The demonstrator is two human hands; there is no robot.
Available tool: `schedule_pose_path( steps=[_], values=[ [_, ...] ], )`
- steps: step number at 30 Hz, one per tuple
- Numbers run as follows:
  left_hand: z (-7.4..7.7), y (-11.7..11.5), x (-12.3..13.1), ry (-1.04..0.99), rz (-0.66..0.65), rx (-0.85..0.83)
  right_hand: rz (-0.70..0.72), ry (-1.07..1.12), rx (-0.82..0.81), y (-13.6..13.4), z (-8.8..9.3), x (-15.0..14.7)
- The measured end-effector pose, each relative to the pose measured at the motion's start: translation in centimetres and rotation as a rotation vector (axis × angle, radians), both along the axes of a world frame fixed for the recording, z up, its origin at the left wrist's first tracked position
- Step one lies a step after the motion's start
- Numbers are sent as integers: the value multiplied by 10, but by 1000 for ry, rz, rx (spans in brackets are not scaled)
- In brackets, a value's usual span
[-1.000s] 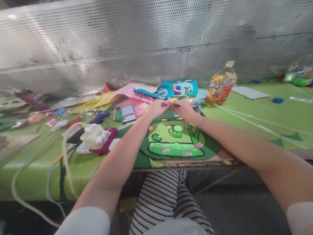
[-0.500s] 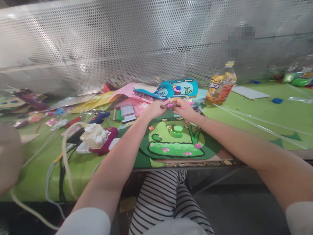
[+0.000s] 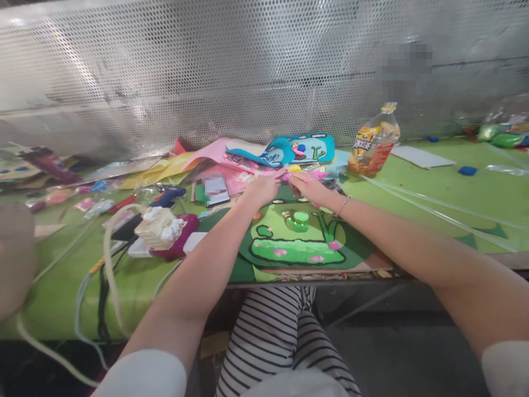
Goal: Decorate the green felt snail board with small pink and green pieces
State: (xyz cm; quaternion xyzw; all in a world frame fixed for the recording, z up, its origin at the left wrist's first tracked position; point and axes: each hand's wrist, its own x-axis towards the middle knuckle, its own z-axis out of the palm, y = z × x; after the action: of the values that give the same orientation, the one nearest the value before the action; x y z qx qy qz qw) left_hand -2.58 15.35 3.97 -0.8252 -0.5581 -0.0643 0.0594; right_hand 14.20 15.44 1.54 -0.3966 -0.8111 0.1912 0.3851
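Reaching over the far edge of the green picture (image 3: 293, 251), the left hand (image 3: 263, 188) and right hand (image 3: 309, 187) sit close together. Whether either grip is spread or pinching something (that spot is small and blurred) one cannot tell. The green picture lies flat at the near edge of the bench (image 3: 433, 201). Bright pink material (image 3: 319, 175) shows just beyond the right hand; a blue picture (image 3: 324, 150) lies farther back.

Left hand (image 3: 263, 190) blurry at fingertips (image 3: 276, 181), rounded left-edge form (image 3: 16, 259) cropped.
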Motion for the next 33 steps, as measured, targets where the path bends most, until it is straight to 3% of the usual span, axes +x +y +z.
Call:
schedule_pose_path(
  steps=[9, 23, 33],
  values=[
    [0, 2, -3, -1, -62, -9, 51, -79, -64, 7, -12, -1],
    [2, -1, -2, -44, -166, -87, 56, -73, -56, -3, -5, -5],
    [-2, 4, -3, -68, -211, -158, 76, -121, -65, 0, -11, -4]
  ],
)
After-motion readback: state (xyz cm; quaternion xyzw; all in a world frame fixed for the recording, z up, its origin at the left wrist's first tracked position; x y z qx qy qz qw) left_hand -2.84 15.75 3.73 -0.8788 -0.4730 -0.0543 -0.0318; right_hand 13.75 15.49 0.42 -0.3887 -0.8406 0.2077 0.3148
